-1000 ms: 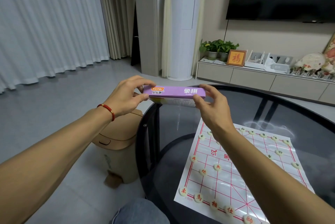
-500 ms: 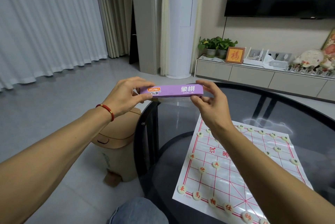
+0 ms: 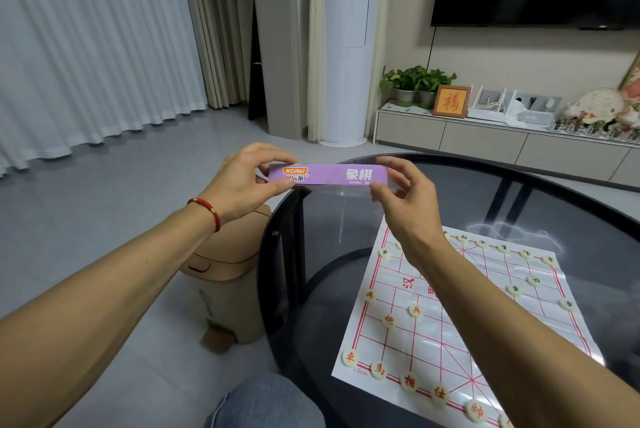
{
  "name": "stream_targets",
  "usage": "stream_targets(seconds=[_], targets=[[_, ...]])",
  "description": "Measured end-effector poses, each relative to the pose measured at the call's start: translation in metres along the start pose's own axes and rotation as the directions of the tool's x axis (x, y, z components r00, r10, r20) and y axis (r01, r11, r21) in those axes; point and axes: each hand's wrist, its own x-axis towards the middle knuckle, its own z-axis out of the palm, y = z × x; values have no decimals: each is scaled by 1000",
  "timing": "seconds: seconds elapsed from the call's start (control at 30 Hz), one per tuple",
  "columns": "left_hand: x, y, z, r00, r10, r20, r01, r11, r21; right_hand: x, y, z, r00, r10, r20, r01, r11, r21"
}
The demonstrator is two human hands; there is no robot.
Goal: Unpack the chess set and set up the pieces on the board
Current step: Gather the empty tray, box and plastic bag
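You hold the box (image 3: 327, 175) level at mid-frame, your left hand (image 3: 247, 181) at its left end and your right hand (image 3: 403, 199) at its right end, above the far left edge of the table (image 3: 519, 192). The board (image 3: 460, 316) lies on the table at lower right, with pieces (image 3: 415, 310) along its near and far rows. The bin (image 3: 225, 275) stands on the floor just left of the table, under your left wrist.

one head-worn wide-angle view looks forward and down, close over the round glass table (image 3: 485, 185), facing the tv wall.
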Motion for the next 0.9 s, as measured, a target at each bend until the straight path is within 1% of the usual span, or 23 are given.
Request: stream_targets(seconds=[0.07,0.17,0.23,0.33,0.43,0.53,0.6,0.7,0.73,0.8,0.9], targets=[[-3,0,3,998,-66,-10,65,997,-50,0,3,1,1000,-11,12,11,998,-66],[-7,-2,8,992,-113,-57,112,993,-27,-1,7,2,999,-23,39,30,981,-192],[-8,-6,12,984,-157,-84,155,987,-35,-2,12,4,997,-37,60,54,951,-305],[-13,-18,24,979,-190,-81,189,982,-14,-4,21,11,995,-21,94,61,895,-441],[-23,-39,42,988,-138,-70,143,987,76,-8,32,23,989,5,151,91,782,-617],[-26,-62,66,998,-46,-46,54,980,193,-9,45,35,983,9,181,127,681,-721],[-25,-71,84,998,-55,-26,59,975,212,-4,56,41,978,13,208,158,603,-782],[-22,-81,104,993,-107,-41,114,969,218,4,65,45,959,43,281,236,430,-872],[-21,-82,108,991,-123,-50,132,965,226,7,67,45,952,47,304,261,400,-879],[-18,-83,110,987,-144,-63,155,961,227,11,70,44,946,37,322,283,387,-878],[-20,-83,109,986,-151,-71,163,966,201,13,70,36,954,1,300,269,438,-858]])
